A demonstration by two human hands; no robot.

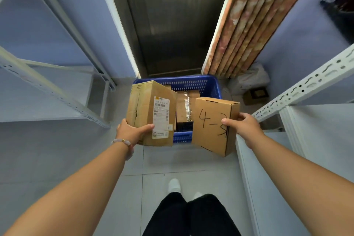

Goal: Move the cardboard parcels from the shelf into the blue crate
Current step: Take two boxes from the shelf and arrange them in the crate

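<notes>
Below, crate (193, 82) contents mostly hidden, perhaps parcels (184, 109).

Even, soft indoor light fills the scene, with a cool bluish cast on the walls (80, 30) and floor (162, 163), and no hard shadows. The metal door (172, 25) shows a dull sheen and darkens toward its foot, while the inside of the crate (191, 83) lies in shade. The wide lens bends the shelf (298, 90) rails and stretches the arms toward the corners, where detail goes soft, and the upper right edge is smeared with blur.
</notes>
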